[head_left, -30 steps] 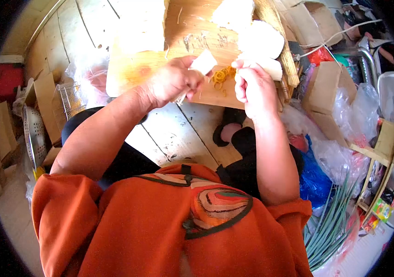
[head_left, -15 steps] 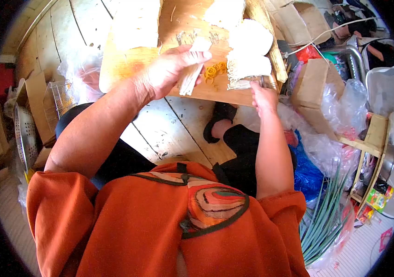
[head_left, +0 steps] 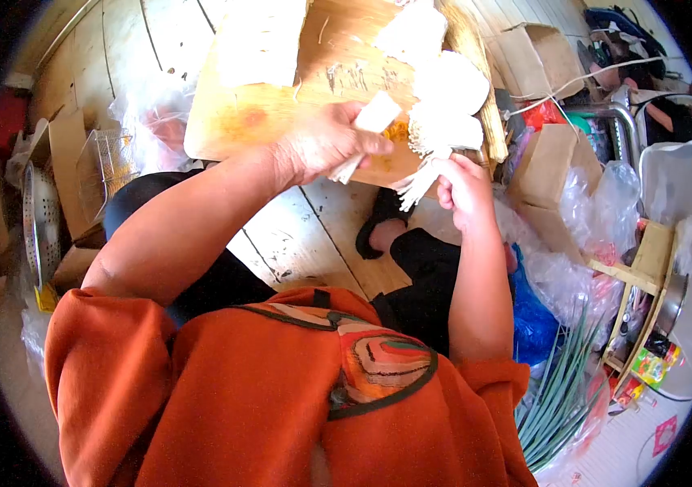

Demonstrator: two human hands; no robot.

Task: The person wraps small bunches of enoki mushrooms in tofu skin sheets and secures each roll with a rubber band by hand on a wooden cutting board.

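My left hand [head_left: 326,146] is closed round a flat bundle of white noodle-like strips [head_left: 377,114], held over the front of the wooden board [head_left: 232,114]. At the board's front right edge, my right hand [head_left: 468,191] grips a smaller bunch of white strands [head_left: 419,183], their loose ends fanned toward the left. Just beyond it lie white stacks [head_left: 455,130] of the same look. Yellow rubber bands [head_left: 397,131] show partly behind my left hand's bundle. Glare washes out a pale stack [head_left: 261,45] at the board's far left.
A rough wooden stick [head_left: 480,81] runs along the board's right side. Cardboard boxes [head_left: 557,170] and clear plastic bags stand to the right, with green onions [head_left: 561,406] lower down. A metal colander [head_left: 41,219] leans at the left.
My right hand has lifted a bunch of strands off the stack and drawn it toward me. My left hand has moved right with its bundle, closer to my right hand.
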